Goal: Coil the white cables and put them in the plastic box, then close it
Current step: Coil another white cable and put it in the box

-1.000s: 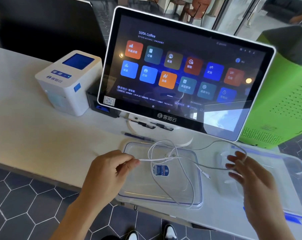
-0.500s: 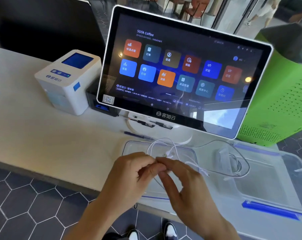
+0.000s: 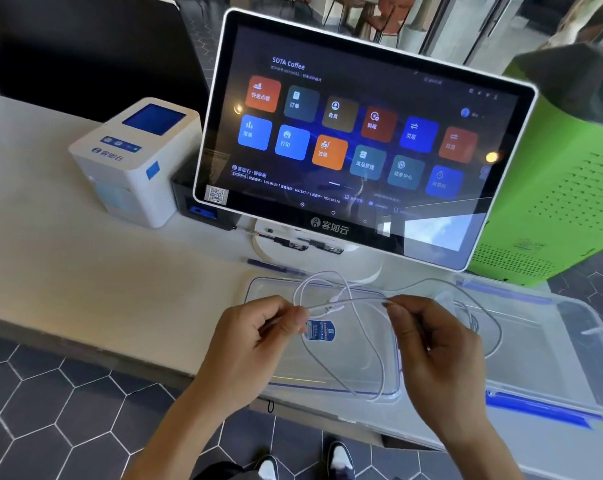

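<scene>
Drawing apart after meeting half a second ago, the left hand [image 3: 258,337] and right hand [image 3: 431,344] each pinch the cable [image 3: 358,301] – a short taut span above the lid [image 3: 327,386], loops trailing toward the box [image 3: 570,341] at 3 o'clock – another turn begins.

We see a touchscreen terminal [image 3: 358,140] standing on a pale counter [image 3: 68,271], tilted back on a white stand — its dark screen shows coloured app tiles and the heading "SOTA Coffee". Left of the terminal sits a white receipt printer [image 3: 137,161] with a blue panel on top. Between that printer and the terminal, partly hidden behind the screen's edge, is a small black box [image 3: 199,209]. Just in front of the terminal's base lies a dark pen [image 3: 275,266]. Right of the terminal stands a green perforated cabinet [image 3: 556,202]. Below the counter's near edge we see dark hexagonal floor tiles [image 3: 68,403] — and two shoes [image 3: 339,459].
</scene>
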